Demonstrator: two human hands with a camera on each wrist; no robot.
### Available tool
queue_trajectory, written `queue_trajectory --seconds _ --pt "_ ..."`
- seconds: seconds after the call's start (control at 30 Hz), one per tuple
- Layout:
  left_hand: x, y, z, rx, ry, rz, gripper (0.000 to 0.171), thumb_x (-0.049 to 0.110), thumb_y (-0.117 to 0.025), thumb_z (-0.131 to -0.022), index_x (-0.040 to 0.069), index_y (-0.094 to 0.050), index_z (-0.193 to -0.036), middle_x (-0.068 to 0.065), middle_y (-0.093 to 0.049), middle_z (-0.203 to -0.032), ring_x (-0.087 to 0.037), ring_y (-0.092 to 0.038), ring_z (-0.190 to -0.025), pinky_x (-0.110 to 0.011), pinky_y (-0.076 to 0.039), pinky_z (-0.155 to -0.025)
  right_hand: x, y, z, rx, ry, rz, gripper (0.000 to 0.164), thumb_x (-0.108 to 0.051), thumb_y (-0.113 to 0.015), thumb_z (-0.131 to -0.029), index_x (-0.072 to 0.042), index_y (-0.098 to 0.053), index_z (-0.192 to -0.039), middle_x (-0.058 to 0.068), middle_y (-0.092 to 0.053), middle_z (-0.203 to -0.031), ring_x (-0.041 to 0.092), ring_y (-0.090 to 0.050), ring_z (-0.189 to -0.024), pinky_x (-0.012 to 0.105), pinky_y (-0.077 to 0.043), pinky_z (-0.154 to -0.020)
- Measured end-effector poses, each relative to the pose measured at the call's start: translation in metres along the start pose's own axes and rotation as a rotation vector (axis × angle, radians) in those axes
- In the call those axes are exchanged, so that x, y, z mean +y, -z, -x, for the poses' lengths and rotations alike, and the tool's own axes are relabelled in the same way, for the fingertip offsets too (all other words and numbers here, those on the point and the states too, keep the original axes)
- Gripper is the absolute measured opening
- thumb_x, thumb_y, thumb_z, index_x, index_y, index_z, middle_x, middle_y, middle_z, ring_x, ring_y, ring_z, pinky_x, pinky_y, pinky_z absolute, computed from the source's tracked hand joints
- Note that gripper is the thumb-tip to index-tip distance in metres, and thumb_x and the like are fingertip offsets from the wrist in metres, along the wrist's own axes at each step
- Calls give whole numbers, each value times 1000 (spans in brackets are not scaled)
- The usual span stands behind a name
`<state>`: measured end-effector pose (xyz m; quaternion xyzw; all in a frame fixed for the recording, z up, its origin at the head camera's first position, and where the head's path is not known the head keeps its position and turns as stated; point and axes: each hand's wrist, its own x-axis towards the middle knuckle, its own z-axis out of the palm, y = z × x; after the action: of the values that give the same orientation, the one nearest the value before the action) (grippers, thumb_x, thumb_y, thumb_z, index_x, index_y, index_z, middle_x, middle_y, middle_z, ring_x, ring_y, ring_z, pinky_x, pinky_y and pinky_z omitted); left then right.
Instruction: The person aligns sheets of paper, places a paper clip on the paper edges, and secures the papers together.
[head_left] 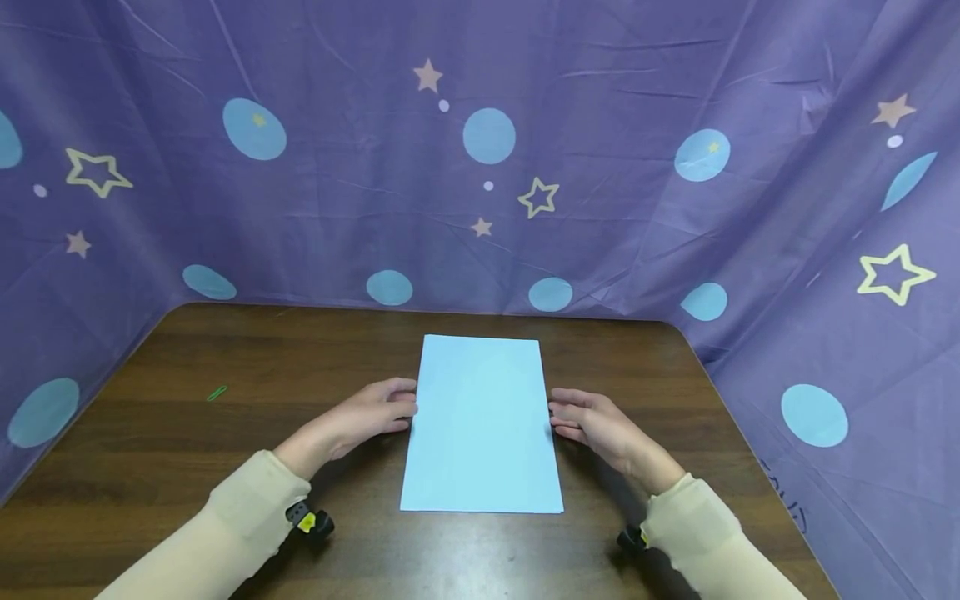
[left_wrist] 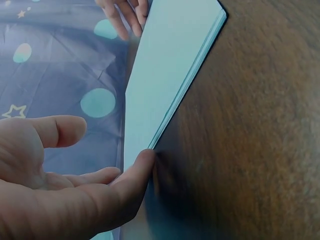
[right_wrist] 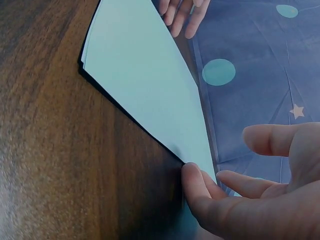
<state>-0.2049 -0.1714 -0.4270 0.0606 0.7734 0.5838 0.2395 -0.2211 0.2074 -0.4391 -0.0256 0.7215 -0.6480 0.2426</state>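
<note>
A neat stack of light blue paper sheets (head_left: 482, 425) lies on the brown wooden table, its short side toward me. At its left edge is my left hand (head_left: 372, 408), fingers loosely bent with the tips against the side of the stack. My right hand (head_left: 596, 423) mirrors it at the right edge. In the left wrist view several thin layers show along the edge of the paper stack (left_wrist: 187, 77), and a fingertip meets that edge. The right wrist view has the fingertips of my right hand (right_wrist: 250, 185) at the paper's edge, thumb held apart from it.
A small green paper clip (head_left: 217, 393) lies on the wooden table (head_left: 135, 467) to the left. A purple curtain (head_left: 600, 167) with stars and blue dots hangs behind and along both sides of the table. Both wrists wear black straps with small cameras.
</note>
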Motion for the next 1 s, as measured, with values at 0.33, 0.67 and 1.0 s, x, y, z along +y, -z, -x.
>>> queue_trajectory --seconds 0.33,0.67,1.0 --pt "3 -2 0 -11 18 20 60 15 -49 -112 -8 -26 -162 -30 -34 -164 -44 -41 -151 -54 -41 -120 0 -2 0 -6 6 -8 57 -10 -50 -111 11 -31 -161 33 -36 -164 44 -45 -147 48 -40 -122" --pt "2 -2 0 -24 1 27 63 20 -49 -112 -8 -23 -163 -31 -31 -166 -45 -38 -152 -54 -38 -122 0 -3 -2 -7 9 -9 57 -10 -51 -110 11 -31 -160 33 -36 -164 43 -46 -147 49 -40 -122" --pt "2 -1 -2 -3 10 74 66 21 -52 -111 -3 -22 -165 -29 -31 -166 -44 -40 -151 -54 -35 -124 1 -3 -3 1 11 -8 57 -9 -52 -110 11 -32 -160 33 -37 -163 41 -49 -145 47 -41 -121"
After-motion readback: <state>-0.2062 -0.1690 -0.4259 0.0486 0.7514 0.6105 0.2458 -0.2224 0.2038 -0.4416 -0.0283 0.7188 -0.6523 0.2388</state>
